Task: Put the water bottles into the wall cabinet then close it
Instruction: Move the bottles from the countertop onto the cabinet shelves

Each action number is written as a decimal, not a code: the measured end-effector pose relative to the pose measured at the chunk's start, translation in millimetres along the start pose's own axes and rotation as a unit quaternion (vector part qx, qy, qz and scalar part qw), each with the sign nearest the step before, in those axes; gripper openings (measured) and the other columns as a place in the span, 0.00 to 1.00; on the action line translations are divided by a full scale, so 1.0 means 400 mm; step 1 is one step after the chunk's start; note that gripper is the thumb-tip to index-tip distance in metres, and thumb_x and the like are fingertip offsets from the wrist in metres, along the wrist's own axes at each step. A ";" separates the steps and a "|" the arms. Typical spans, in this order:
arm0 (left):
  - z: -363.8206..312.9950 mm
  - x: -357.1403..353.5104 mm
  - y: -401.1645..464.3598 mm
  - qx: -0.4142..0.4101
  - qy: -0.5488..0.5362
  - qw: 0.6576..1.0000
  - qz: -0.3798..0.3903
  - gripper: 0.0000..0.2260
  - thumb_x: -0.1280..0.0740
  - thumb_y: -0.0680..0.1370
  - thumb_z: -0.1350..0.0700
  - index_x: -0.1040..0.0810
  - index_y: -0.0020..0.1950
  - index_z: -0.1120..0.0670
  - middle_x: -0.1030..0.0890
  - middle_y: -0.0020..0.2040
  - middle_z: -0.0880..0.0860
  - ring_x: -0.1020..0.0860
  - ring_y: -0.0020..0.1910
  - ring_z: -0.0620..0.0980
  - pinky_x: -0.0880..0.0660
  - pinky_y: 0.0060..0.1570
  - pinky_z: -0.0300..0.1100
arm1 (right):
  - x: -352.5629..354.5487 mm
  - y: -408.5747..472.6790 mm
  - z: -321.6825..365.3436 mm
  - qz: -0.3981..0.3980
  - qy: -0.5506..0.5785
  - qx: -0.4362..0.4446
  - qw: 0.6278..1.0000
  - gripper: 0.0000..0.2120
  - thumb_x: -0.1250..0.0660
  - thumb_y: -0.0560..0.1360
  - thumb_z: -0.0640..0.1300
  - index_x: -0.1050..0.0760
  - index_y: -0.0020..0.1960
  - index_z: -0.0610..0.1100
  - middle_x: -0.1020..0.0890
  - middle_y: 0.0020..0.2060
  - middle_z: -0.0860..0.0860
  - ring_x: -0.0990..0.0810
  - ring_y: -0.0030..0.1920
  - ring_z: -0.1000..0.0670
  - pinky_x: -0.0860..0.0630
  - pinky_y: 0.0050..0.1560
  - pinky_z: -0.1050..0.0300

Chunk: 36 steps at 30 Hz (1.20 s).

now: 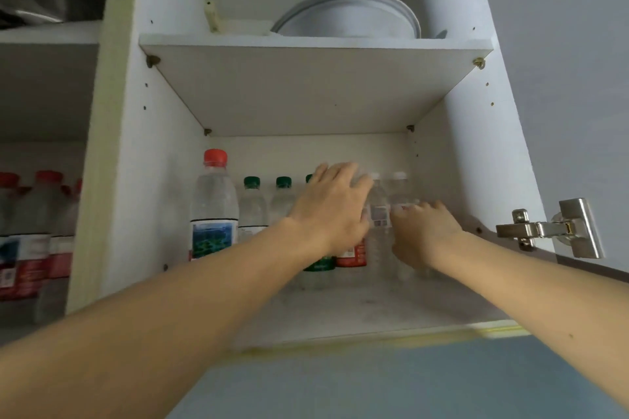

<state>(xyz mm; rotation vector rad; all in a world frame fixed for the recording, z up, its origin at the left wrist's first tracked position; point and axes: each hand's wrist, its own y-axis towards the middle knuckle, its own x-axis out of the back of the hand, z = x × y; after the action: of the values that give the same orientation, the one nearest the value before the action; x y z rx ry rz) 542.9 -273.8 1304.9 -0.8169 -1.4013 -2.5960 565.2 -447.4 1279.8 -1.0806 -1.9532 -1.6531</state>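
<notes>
The wall cabinet [163, 112] stands open, its hinge [548, 228] showing at the right edge, so closing is not yet done. On the upper shelf [316, 85] lie stacked white plates [347, 15]. On the cabinet floor the water bottles stand in a row: a tall red-capped bottle [213, 204] at the left, then two small green-capped bottles [252, 206] [283, 197], then a crowded group under the hands.

The left hand [335, 207] reaches in with its fingers curved over a bottle top in that group; whether it grips or only steadies it I cannot tell. The right hand [423, 231] curls its fingers round a clear white-capped bottle [396, 194], which stands touching its neighbour.

The bottles are packed tight, so the risk as I judge it is a nudge: pushing the clear one in could tip a neighbour and topple the row, or send one rolling off the front edge.
</notes>
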 end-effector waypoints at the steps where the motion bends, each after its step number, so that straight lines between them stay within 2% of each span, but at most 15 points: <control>1: 0.011 0.045 -0.034 0.004 0.002 0.999 -0.035 0.22 0.38 0.81 0.50 0.31 0.74 0.55 0.30 0.73 0.57 0.33 0.72 0.57 0.41 0.75 0.51 | 0.026 -0.012 0.017 -0.020 0.047 0.003 0.999 0.19 0.37 0.77 0.47 0.27 0.67 0.47 0.20 0.64 0.46 0.21 0.65 0.42 0.27 0.59 0.50; 4: 0.065 0.164 -0.167 -0.008 0.012 0.994 -0.113 0.15 0.37 0.78 0.52 0.23 0.63 0.56 0.23 0.59 0.54 0.26 0.58 0.54 0.29 0.62 0.50 | 0.096 -0.053 0.079 -0.040 0.128 0.035 0.990 0.13 0.38 0.77 0.47 0.23 0.59 0.47 0.18 0.56 0.45 0.18 0.54 0.42 0.26 0.43 0.54; 7: 0.157 0.245 -0.308 -0.039 0.057 0.985 -0.158 0.12 0.36 0.76 0.57 0.20 0.57 0.59 0.21 0.52 0.55 0.24 0.52 0.54 0.25 0.54 0.50 | 0.153 -0.086 0.155 -0.014 0.203 0.090 0.975 0.12 0.38 0.79 0.51 0.22 0.59 0.48 0.17 0.52 0.48 0.20 0.46 0.45 0.26 0.40 0.53; 9: 0.223 0.262 -0.388 -0.049 0.095 0.979 -0.174 0.13 0.36 0.76 0.59 0.20 0.58 0.60 0.21 0.56 0.58 0.24 0.56 0.57 0.26 0.59 0.51 | 0.178 -0.104 0.213 0.015 0.274 0.118 0.954 0.17 0.37 0.81 0.53 0.25 0.67 0.48 0.18 0.57 0.49 0.21 0.51 0.47 0.23 0.49 0.53; 11: 0.269 0.253 -0.451 -0.029 0.103 0.978 -0.179 0.17 0.36 0.77 0.59 0.23 0.65 0.61 0.24 0.65 0.61 0.27 0.66 0.59 0.33 0.71 0.49 | 0.187 -0.120 0.275 0.042 0.333 0.136 0.932 0.23 0.36 0.80 0.56 0.29 0.73 0.49 0.20 0.64 0.50 0.22 0.55 0.49 0.24 0.55 0.53; 13: 0.287 0.228 -0.492 0.025 0.092 0.979 -0.180 0.22 0.37 0.78 0.57 0.28 0.72 0.62 0.31 0.74 0.62 0.36 0.76 0.60 0.42 0.78 0.51 | 0.178 -0.128 0.337 0.060 0.388 0.144 0.908 0.28 0.34 0.79 0.59 0.31 0.75 0.49 0.19 0.64 0.50 0.21 0.54 0.50 0.26 0.52 0.55; 15: 0.291 0.196 -0.512 0.095 0.054 0.977 -0.183 0.25 0.39 0.80 0.56 0.34 0.76 0.62 0.37 0.78 0.61 0.42 0.80 0.59 0.43 0.78 0.57 | 0.162 -0.126 0.392 0.075 0.433 0.150 0.886 0.33 0.33 0.77 0.61 0.35 0.77 0.49 0.17 0.58 0.53 0.18 0.52 0.51 0.24 0.48 0.58; 17: 0.291 0.167 -0.520 0.142 -0.001 0.969 -0.204 0.25 0.42 0.82 0.56 0.38 0.79 0.61 0.40 0.80 0.59 0.44 0.81 0.56 0.41 0.77 0.59 | 0.143 -0.109 0.437 0.101 0.489 0.151 0.853 0.35 0.30 0.77 0.60 0.38 0.78 0.49 0.18 0.48 0.58 0.16 0.44 0.54 0.20 0.39 0.59; 19: 0.298 0.146 -0.520 0.158 -0.047 0.959 -0.232 0.25 0.45 0.84 0.56 0.42 0.81 0.60 0.43 0.82 0.57 0.46 0.82 0.53 0.41 0.78 0.57 | 0.136 -0.083 0.470 0.130 0.545 0.147 0.815 0.32 0.27 0.75 0.58 0.34 0.74 0.52 0.17 0.46 0.56 0.14 0.41 0.52 0.16 0.36 0.59; 22: 0.315 0.129 -0.518 0.157 -0.074 0.949 -0.264 0.24 0.48 0.86 0.55 0.43 0.82 0.60 0.43 0.82 0.54 0.46 0.82 0.50 0.39 0.78 0.55 | 0.142 -0.047 0.505 0.163 0.593 0.160 0.772 0.18 0.24 0.74 0.52 0.26 0.60 0.58 0.15 0.48 0.53 0.13 0.44 0.48 0.14 0.41 0.54; 24: 0.324 0.121 -0.521 0.168 -0.087 0.941 -0.280 0.24 0.50 0.86 0.53 0.44 0.82 0.59 0.43 0.83 0.53 0.46 0.82 0.48 0.39 0.78 0.53 | 0.145 -0.034 0.529 0.186 0.611 0.170 0.751 0.14 0.24 0.75 0.48 0.26 0.54 0.60 0.14 0.50 0.51 0.13 0.46 0.46 0.15 0.41 0.54; 26: 0.329 0.112 -0.525 0.179 -0.095 0.933 -0.296 0.24 0.51 0.87 0.52 0.44 0.82 0.58 0.43 0.83 0.52 0.46 0.82 0.47 0.39 0.78 0.51 | 0.146 -0.022 0.553 0.199 0.615 0.174 0.742 0.12 0.25 0.76 0.46 0.26 0.53 0.58 0.14 0.50 0.49 0.13 0.48 0.45 0.15 0.41 0.54; 30: 0.336 0.101 -0.529 0.176 -0.098 0.930 -0.308 0.24 0.51 0.87 0.53 0.43 0.82 0.58 0.43 0.82 0.53 0.45 0.81 0.48 0.37 0.77 0.52 | 0.146 0.006 0.584 0.220 0.603 0.156 0.751 0.10 0.27 0.78 0.43 0.26 0.52 0.55 0.15 0.50 0.48 0.13 0.47 0.45 0.14 0.42 0.52; 36: 0.338 0.094 -0.529 0.175 -0.097 0.928 -0.315 0.23 0.50 0.86 0.54 0.41 0.81 0.60 0.42 0.82 0.53 0.44 0.81 0.47 0.35 0.76 0.51 | 0.132 0.026 0.599 0.239 0.609 0.132 0.744 0.11 0.29 0.79 0.42 0.27 0.52 0.56 0.15 0.49 0.49 0.13 0.43 0.48 0.16 0.36 0.55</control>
<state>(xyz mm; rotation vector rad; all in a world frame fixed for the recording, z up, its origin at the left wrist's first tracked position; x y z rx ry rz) 500.9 -36.9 1223.3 -0.6589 -2.4407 -2.5617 586.6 -203.1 1263.8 -0.1527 -0.8534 -1.1698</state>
